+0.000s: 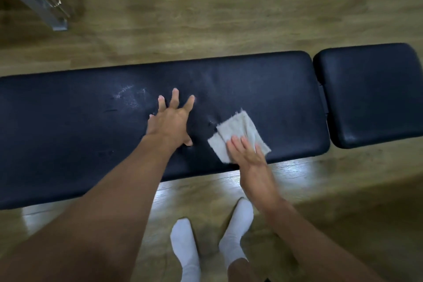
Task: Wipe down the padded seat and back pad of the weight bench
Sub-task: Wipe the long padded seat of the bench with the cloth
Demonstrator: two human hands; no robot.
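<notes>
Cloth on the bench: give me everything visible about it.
The cloth is a small, pale grey-beige rag, roughly square, with frayed edges and a fold on its left side. It lies flat on the long black pad, near its front edge. The right hand presses its near part with straight fingers; the left hand rests apart from it.

Weight bench: long black back pad (68, 133) and shorter seat pad (370, 94), end to end with a narrow gap, standing on a wood-grain floor (206, 7). On the back pad: pale cloth (238, 130) near the front edge, pressed under the flat right hand (248, 155); left hand (170, 121) beside it, fingers spread.
</notes>
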